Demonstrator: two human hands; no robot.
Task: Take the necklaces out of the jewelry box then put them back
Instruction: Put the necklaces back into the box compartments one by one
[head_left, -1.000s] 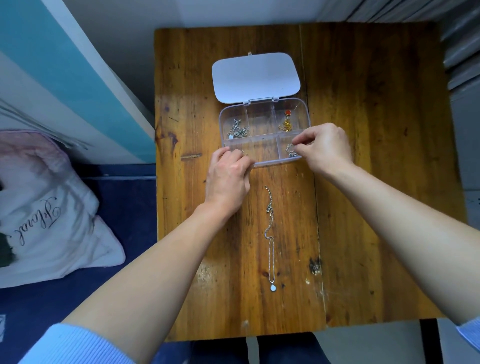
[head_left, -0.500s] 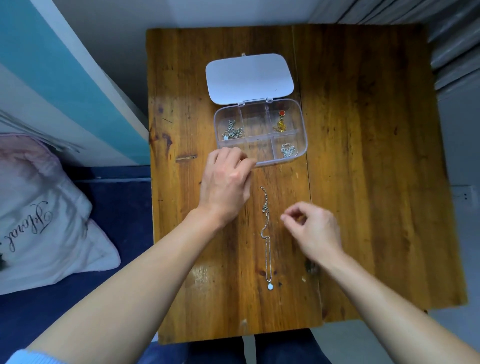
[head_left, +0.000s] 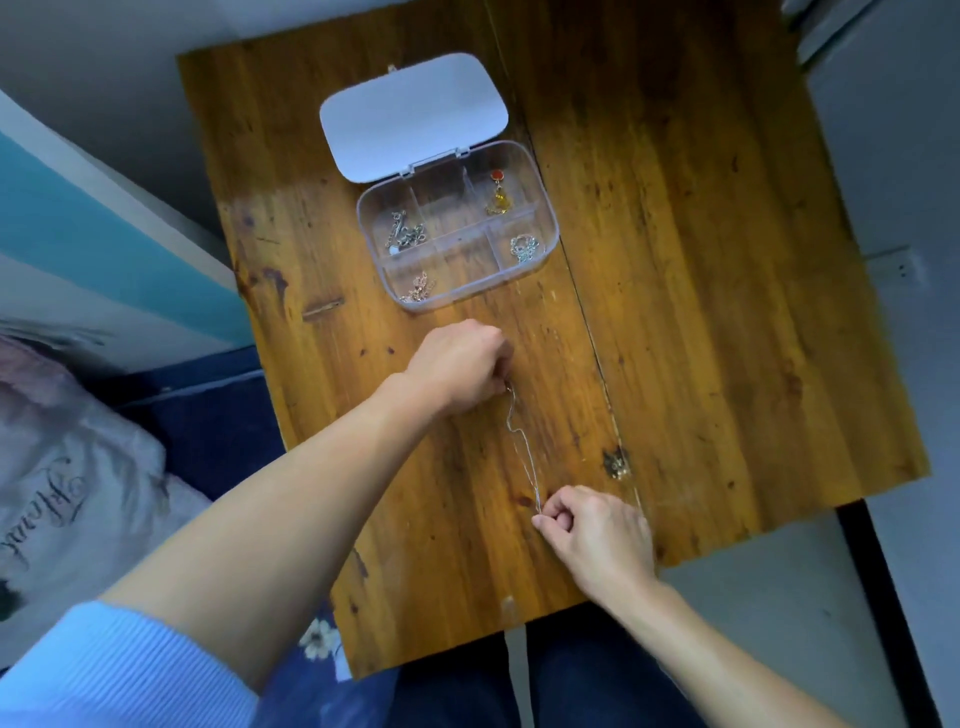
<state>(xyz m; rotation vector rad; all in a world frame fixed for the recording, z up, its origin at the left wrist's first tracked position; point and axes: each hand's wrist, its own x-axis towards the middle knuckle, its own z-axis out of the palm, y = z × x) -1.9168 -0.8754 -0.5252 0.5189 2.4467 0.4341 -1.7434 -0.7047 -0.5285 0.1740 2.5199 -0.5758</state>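
Note:
A clear jewelry box (head_left: 549, 218) with its white lid (head_left: 413, 114) folded back stands on the wooden table (head_left: 701, 260). Its compartments hold a silver chain (head_left: 404, 236), an orange pendant (head_left: 498, 198), a silver piece (head_left: 523, 246) and a rose-gold piece (head_left: 418, 289). A thin silver necklace (head_left: 522, 447) lies stretched on the table below the box. My left hand (head_left: 457, 366) pinches its upper end. My right hand (head_left: 597, 535) pinches its lower end, where the pendant is hidden by my fingers.
A dark metal fitting (head_left: 615, 462) sits on the table's seam right of the necklace. Left of the table lie a white pillow with script (head_left: 67, 499) and a blue bedcover (head_left: 208, 415). A teal and white wall runs along the left.
My left hand left the box's front edge and came down to the necklace's top end. My right hand moved from beside the chain down to its pendant end. The camera view shifted.

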